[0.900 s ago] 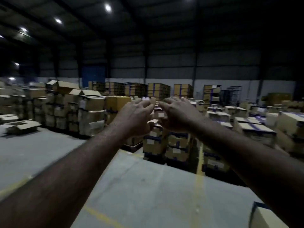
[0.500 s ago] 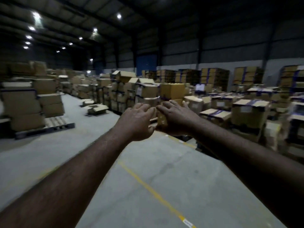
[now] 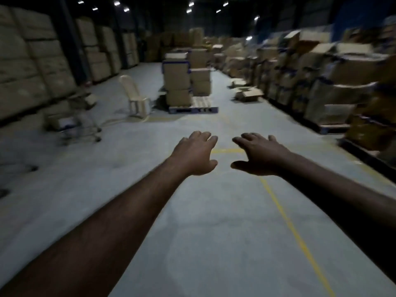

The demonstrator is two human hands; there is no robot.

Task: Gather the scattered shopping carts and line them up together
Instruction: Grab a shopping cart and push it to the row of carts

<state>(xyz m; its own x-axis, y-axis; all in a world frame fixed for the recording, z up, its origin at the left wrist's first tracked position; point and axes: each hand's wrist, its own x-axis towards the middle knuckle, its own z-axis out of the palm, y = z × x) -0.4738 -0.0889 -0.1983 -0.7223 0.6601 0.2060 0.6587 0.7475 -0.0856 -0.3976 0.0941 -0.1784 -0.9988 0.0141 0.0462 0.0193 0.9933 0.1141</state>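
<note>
A metal shopping cart [image 3: 79, 123] stands on the grey floor at the left, beside a wall of stacked boxes; it is blurred and seems to hold a box. My left hand [image 3: 196, 154] and my right hand [image 3: 258, 156] are stretched out in front of me, palms down, fingers apart, holding nothing. Both hands hover over bare floor, well to the right of the cart and far short of it.
A pale plastic chair [image 3: 137, 97] stands beyond the cart. A pallet of stacked cartons [image 3: 186, 82] sits mid-aisle. Carton stacks [image 3: 334, 78] line the right side, with an open box [image 3: 248, 94] on the floor. A yellow floor line [image 3: 293, 230] runs forward.
My view has swung left from the carton stacks to the long aisle, bringing the cart and chair into sight. My hands, close together before, have spread apart and lowered.
</note>
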